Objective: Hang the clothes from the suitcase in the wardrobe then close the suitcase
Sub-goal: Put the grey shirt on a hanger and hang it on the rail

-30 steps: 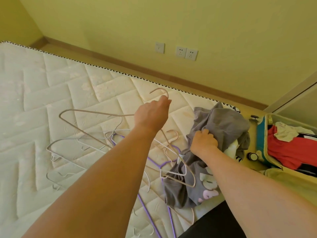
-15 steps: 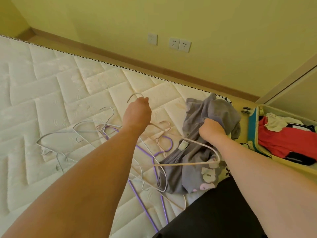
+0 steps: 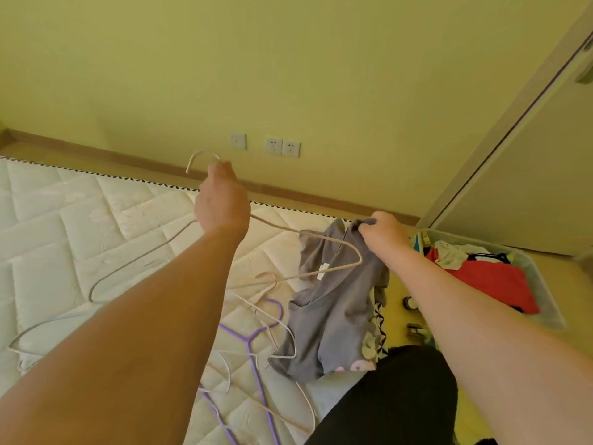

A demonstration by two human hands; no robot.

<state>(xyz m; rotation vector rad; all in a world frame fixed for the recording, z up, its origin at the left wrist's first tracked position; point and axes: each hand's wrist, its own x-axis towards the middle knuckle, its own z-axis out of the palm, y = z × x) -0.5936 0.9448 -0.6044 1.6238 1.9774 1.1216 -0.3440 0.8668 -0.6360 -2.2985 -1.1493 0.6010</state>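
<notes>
1. My left hand (image 3: 221,203) grips the neck of a beige hanger (image 3: 321,240), fingers curled just below its hook, raised above the mattress (image 3: 80,226).
2. My right hand (image 3: 383,234) pinches the collar edge of the grey top (image 3: 337,309); one hanger arm already lies inside the neckline, the other is still outside.
3. Progress, as I judge it: early. This garment is only half on its hanger and not yet hung.
4. The suitcase (image 3: 545,303) lies open on the floor at right, red and white clothes still inside it.
5. Spare hangers (image 3: 253,335), purple and pale, lie on the mattress.
6. Writing: none legible; a small white tag inside the top is too blurred to read.
</notes>
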